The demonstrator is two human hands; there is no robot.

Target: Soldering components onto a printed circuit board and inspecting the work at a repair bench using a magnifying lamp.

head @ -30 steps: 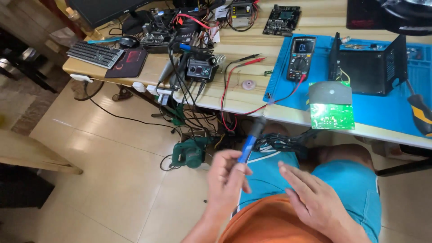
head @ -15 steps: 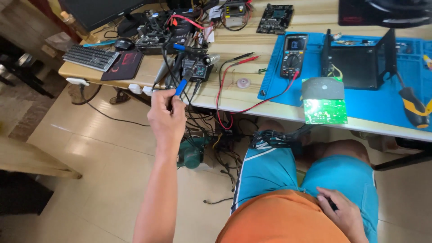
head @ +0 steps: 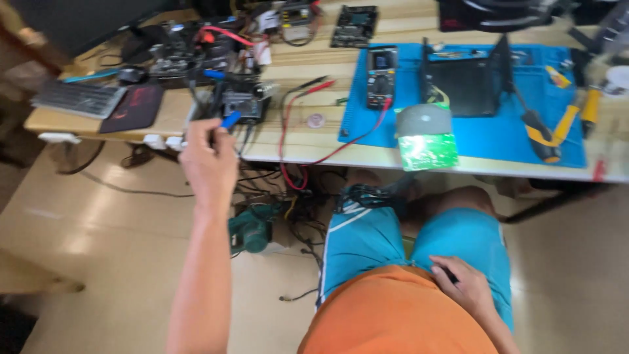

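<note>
Your left hand point(head: 209, 157) is raised at the wooden table's point(head: 295, 141) front edge, fingers curled tight around a slim blue-handled tool point(head: 229, 120) just before a boxy dark unit point(head: 242, 105) trailing cables. Further right, a flat blue mat point(head: 485, 141) carries a meter point(head: 381, 77). Your right hand point(head: 468, 288) rests loosely open, palm down, on your thigh, holding nothing.

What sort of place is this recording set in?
Most likely an electronics repair bench: a multimeter with red and black leads on a blue work mat, bare circuit boards, and a blue-handled tool in the left hand.
</note>
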